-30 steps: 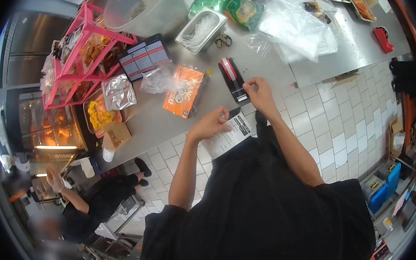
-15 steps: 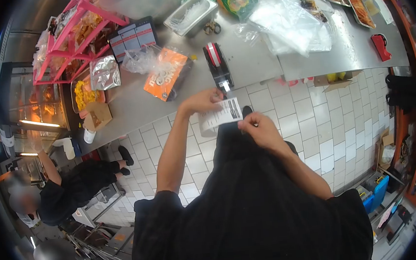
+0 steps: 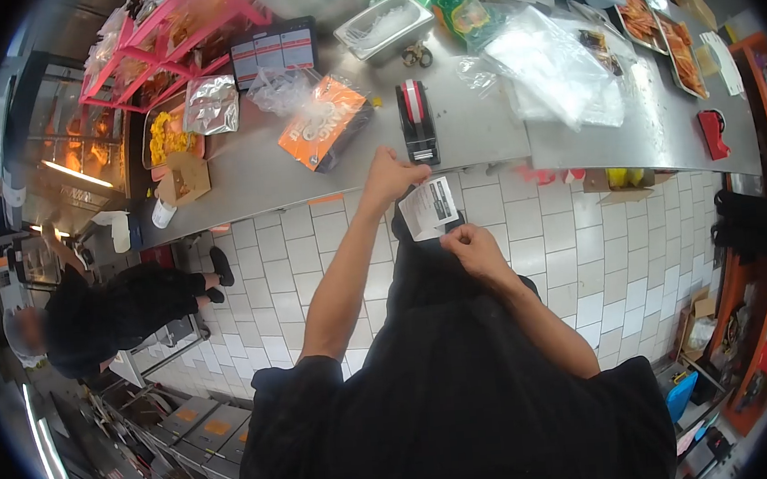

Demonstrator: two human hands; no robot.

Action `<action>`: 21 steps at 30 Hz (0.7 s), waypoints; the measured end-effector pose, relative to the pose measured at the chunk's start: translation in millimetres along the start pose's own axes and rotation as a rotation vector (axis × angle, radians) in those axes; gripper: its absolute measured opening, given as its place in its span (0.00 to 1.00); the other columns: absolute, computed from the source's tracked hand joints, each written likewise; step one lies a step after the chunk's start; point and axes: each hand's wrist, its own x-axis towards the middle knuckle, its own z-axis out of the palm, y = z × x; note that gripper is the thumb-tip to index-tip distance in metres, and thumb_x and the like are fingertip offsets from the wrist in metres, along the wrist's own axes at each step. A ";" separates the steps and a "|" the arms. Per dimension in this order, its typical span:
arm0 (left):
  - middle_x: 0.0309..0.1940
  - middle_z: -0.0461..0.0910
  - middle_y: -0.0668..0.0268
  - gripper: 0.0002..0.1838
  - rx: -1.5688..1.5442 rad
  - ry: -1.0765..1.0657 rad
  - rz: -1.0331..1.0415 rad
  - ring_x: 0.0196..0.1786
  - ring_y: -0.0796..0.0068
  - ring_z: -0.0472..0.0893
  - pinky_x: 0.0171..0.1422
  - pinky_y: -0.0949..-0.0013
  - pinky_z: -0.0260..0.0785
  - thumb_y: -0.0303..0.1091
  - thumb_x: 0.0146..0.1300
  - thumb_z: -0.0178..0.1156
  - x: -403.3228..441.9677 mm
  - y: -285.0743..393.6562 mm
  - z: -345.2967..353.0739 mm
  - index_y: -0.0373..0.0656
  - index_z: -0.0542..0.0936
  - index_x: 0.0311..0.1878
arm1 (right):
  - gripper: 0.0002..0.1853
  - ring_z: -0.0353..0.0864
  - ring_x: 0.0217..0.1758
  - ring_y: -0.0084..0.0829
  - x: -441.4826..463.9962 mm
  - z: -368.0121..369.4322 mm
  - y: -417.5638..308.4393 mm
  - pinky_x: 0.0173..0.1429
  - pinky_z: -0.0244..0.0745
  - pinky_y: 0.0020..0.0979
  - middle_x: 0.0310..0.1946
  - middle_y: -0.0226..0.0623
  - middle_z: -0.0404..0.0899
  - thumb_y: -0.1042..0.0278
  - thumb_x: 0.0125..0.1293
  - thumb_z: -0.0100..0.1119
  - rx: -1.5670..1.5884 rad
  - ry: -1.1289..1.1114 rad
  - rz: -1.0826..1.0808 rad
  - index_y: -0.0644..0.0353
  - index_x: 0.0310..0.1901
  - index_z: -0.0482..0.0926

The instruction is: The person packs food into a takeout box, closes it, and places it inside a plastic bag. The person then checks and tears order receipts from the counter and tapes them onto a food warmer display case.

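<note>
In the head view, a printed paper receipt (image 3: pixel 429 209) hangs in front of the steel counter's edge, between my two hands. My right hand (image 3: pixel 479 250) is closed, pinching the slip at its lower corner. The fingers of my left hand (image 3: pixel 392 179) are closed at the top edge of the paper; whether tape is also between them is too small to see. Just beyond, a black tape dispenser (image 3: pixel 417 129) with a red-and-white roll stands on the counter, its cutting end towards me.
The steel counter (image 3: pixel 484 137) holds an orange box (image 3: pixel 325 122), a tablet (image 3: pixel 274 54), a metal container (image 3: pixel 383 28), clear plastic bags (image 3: pixel 555 68) and a red dispenser (image 3: pixel 713 132). Pink racks (image 3: pixel 157 46) stand at left. Another person (image 3: pixel 128 309) works at the far left.
My left hand has shifted slightly relative to the tape dispenser. The receipt, earlier curled out to the left, now looks narrower and hangs downwards. The other person's arm has lowered.
</note>
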 end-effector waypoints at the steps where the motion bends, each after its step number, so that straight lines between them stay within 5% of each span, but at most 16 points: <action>1: 0.32 0.85 0.58 0.28 0.087 0.058 0.036 0.30 0.70 0.83 0.41 0.71 0.74 0.36 0.54 0.74 2.9 -4.1 2.9 0.33 0.64 0.43 | 0.14 0.80 0.38 0.28 1.8 -0.9 -0.8 0.44 0.74 0.29 0.32 0.39 0.81 0.62 0.62 0.65 0.006 0.014 -0.007 0.67 0.31 0.80; 6: 0.30 0.84 0.63 0.25 0.306 0.177 0.056 0.33 0.74 0.82 0.40 0.72 0.74 0.30 0.54 0.73 -9.4 -52.4 -10.8 0.35 0.66 0.46 | 0.11 0.80 0.43 0.28 18.8 1.1 -4.4 0.48 0.73 0.29 0.42 0.43 0.81 0.69 0.61 0.63 -0.034 0.027 -0.264 0.66 0.26 0.74; 8: 0.31 0.83 0.65 0.23 -0.372 0.255 0.069 0.37 0.77 0.81 0.45 0.72 0.73 0.27 0.58 0.70 -35.1 -66.2 -31.7 0.37 0.68 0.51 | 0.11 0.80 0.44 0.28 25.1 19.9 -18.3 0.49 0.73 0.29 0.46 0.44 0.80 0.72 0.60 0.62 0.044 -0.019 -0.357 0.65 0.25 0.72; 10: 0.32 0.83 0.66 0.23 -0.512 0.378 0.114 0.39 0.78 0.81 0.47 0.73 0.72 0.26 0.60 0.68 -50.3 -70.8 -54.8 0.37 0.67 0.53 | 0.13 0.79 0.51 0.29 36.2 43.7 -50.0 0.54 0.73 0.31 0.53 0.45 0.78 0.76 0.59 0.63 0.366 -0.212 -0.424 0.64 0.23 0.67; 12: 0.33 0.83 0.66 0.23 -0.658 0.511 0.175 0.41 0.79 0.80 0.49 0.74 0.71 0.24 0.61 0.67 -49.2 -77.7 -82.1 0.37 0.67 0.56 | 0.13 0.79 0.52 0.30 65.4 68.2 -79.3 0.51 0.81 0.31 0.58 0.47 0.74 0.81 0.62 0.58 0.230 -0.350 -0.463 0.63 0.23 0.65; 15: 0.36 0.82 0.67 0.22 -0.646 0.784 0.289 0.42 0.80 0.79 0.50 0.75 0.71 0.24 0.61 0.67 -11.2 -112.9 -129.6 0.38 0.69 0.56 | 0.16 0.84 0.43 0.30 107.8 113.0 -118.2 0.44 0.83 0.28 0.58 0.47 0.74 0.80 0.63 0.58 0.375 -0.482 -0.235 0.62 0.23 0.62; 18: 0.37 0.82 0.67 0.19 -0.457 0.808 0.245 0.41 0.79 0.79 0.47 0.74 0.71 0.25 0.58 0.68 17.2 -72.9 -178.0 0.37 0.73 0.52 | 0.13 0.86 0.34 0.29 144.5 152.4 -132.0 0.36 0.82 0.26 0.50 0.45 0.80 0.75 0.66 0.58 0.422 -0.397 -0.410 0.62 0.24 0.66; 21: 0.37 0.83 0.66 0.16 -0.352 0.629 0.158 0.40 0.78 0.79 0.44 0.74 0.71 0.29 0.57 0.69 66.2 -81.1 -210.8 0.36 0.77 0.47 | 0.14 0.85 0.26 0.29 159.5 149.8 -158.2 0.28 0.81 0.27 0.29 0.40 0.84 0.63 0.70 0.56 0.103 -0.160 -0.130 0.70 0.36 0.77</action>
